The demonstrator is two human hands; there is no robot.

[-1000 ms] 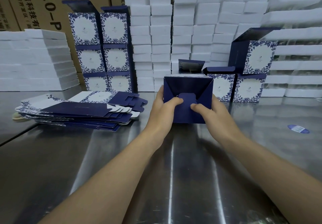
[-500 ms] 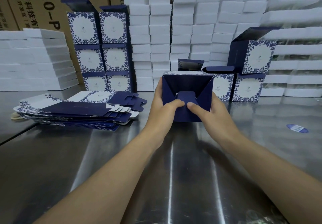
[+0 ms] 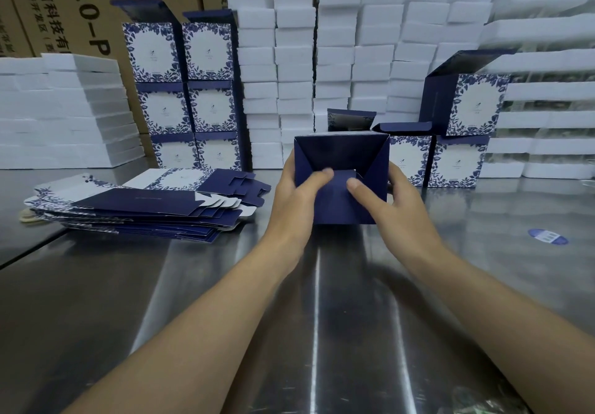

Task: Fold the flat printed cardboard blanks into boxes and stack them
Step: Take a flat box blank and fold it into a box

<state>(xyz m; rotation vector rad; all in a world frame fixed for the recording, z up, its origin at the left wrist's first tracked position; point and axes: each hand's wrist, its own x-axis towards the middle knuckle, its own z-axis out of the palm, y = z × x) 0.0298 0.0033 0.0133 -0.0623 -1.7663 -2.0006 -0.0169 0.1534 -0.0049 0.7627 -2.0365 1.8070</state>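
Observation:
A dark blue box (image 3: 341,156) stands on the steel table (image 3: 225,301) with its flapped end turned toward me. My left hand (image 3: 296,194) grips its left side, thumb pressing the centre flap. My right hand (image 3: 389,198) grips the right side, its thumb on the same flap. A pile of flat printed blanks (image 3: 145,204) lies to the left. Folded blue-and-white boxes are stacked at the back left (image 3: 183,91) and at the back right (image 3: 450,136).
White foam blocks (image 3: 338,59) are piled high behind the boxes and at the far left (image 3: 64,114). Brown cartons (image 3: 80,4) stand at the back left. A blue oval sticker (image 3: 547,236) lies on the table to the right.
Both thumbs have pushed the centre flap further into the box's end. The box has hardly shifted on the table.

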